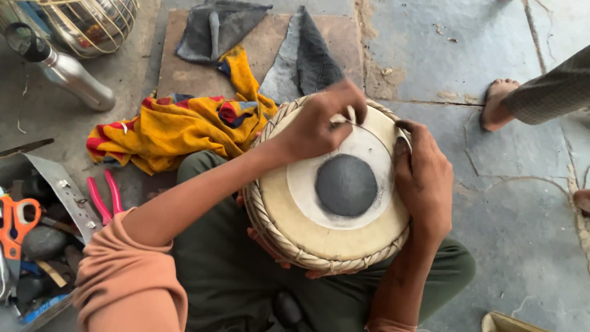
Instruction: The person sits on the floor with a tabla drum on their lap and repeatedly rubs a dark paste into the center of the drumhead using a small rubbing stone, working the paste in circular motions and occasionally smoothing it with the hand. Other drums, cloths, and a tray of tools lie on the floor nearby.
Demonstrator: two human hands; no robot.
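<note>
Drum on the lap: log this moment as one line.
left hand pinching strip at drum far rim | right hand bracing right edge | black centre patch uncovered

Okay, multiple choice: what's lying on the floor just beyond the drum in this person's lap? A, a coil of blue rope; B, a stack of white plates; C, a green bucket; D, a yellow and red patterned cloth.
D: a crumpled yellow and red patterned cloth lies on the floor beside the far-left edge of the drum, near the left hand.
</note>
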